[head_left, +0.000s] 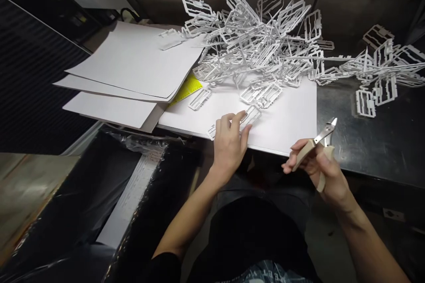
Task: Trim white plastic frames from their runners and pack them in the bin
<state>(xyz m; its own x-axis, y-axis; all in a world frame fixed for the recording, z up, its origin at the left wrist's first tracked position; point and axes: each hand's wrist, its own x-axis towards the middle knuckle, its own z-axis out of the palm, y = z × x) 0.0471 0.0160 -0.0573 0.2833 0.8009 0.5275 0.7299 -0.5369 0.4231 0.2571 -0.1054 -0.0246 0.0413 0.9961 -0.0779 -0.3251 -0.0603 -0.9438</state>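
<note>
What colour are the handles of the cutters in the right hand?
The handles are beige; the head view shows them best.

Left hand (229,143): palm down, fingers bent
Left arm (191,212): stretched toward one o'clock
Right hand (334,181): fingers and thumb curled
Right arm (368,234): angled toward eleven o'clock

Overlapping white sheets (133,62) are piled at the left of a dark surface (381,146). A yellow piece (186,89) shows at their right edge, near a flat white sheet (292,117). Shiny black plastic (86,177) covers the lower left, beside pale floor (16,185).
</note>
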